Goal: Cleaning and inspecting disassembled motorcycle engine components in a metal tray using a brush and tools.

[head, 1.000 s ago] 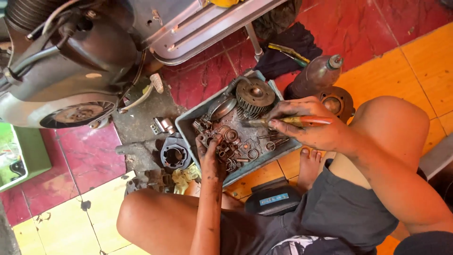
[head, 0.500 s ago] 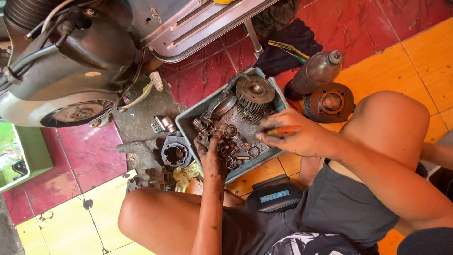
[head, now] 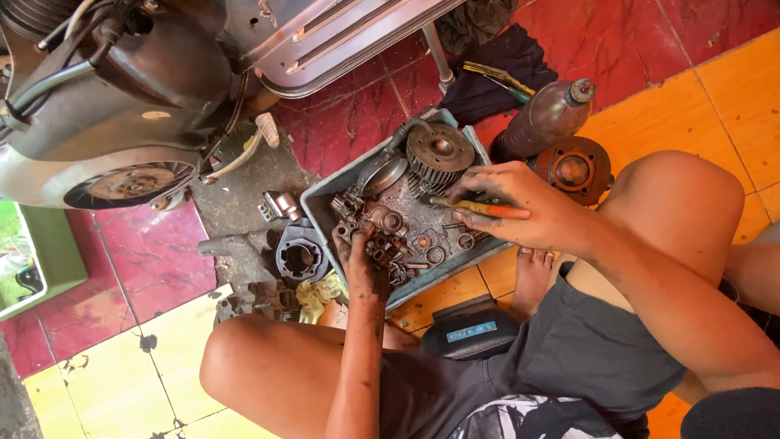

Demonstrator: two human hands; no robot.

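While the left hand (head: 357,258) digs clenched among small parts (head: 390,240) in the tray (head: 321,203), the right hand (head: 520,207) grips a screwdriver (head: 479,209) lying crosswise, tip toward them.

Right hand (head: 520,207) with orange-handled tool (head: 481,209) drawn back from tray's far side toward near edge; left hand (head: 361,264) shifted slightly among parts.

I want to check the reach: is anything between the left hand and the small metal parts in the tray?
Nothing visible is in the way. The left hand already lies among the small metal parts inside the grey tray. The right hand, holding an orange-handled tool, is over the other side.
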